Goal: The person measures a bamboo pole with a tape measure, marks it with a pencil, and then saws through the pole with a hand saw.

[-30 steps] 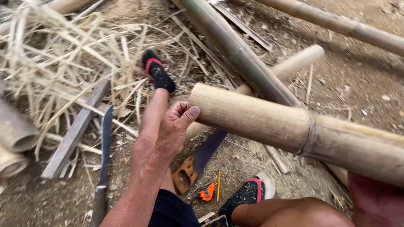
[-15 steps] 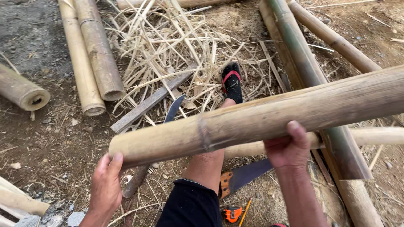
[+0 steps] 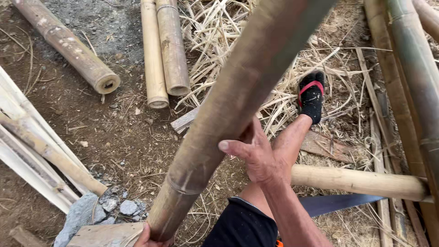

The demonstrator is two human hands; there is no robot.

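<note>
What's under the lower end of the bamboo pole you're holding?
The left hand cups the bamboo pole from below, above a wooden board and grey stones. Ground directly beneath is hidden.

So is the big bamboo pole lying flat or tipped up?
Tipped up: the bamboo pole slants, left hand under its low end, right hand gripping the middle.

Both hands gripping bamboo pole, upended
</note>
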